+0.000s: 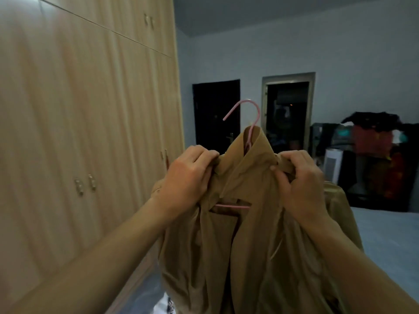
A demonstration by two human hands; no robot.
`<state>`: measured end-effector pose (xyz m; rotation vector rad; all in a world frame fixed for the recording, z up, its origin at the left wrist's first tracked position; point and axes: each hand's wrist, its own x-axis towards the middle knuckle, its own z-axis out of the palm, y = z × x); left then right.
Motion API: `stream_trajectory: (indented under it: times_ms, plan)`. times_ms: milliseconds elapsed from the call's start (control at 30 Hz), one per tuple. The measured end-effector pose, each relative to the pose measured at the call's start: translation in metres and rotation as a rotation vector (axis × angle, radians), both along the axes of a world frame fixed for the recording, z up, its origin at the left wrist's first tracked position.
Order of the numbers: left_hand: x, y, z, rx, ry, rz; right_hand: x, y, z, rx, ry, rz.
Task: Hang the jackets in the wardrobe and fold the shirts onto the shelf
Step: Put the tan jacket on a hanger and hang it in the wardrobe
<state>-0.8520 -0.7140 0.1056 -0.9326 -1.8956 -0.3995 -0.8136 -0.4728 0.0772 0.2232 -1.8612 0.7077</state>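
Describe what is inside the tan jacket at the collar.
A pink hanger: its hook rises above the tan jacket collar and its bar shows at the chest. Fabric covers its shoulders.

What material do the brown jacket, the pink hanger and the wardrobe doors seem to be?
Jacket: thin, soft woven cloth with a slight sheen; it falls in loose folds. Hanger: probably coated metal wire, since it is thin, smooth and evenly pink. Wardrobe doors: light wood or wood-look laminate, matte, with straight vertical grain.
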Motion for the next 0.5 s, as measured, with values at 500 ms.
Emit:
stream_trajectory:
  times_ms: [500]
  plan:
    - [0.071, -0.316, 0.012, -0.039, 0.182, 0.581, -0.056, -0.321, 0.032, 0.109, 0.055, 0.545]
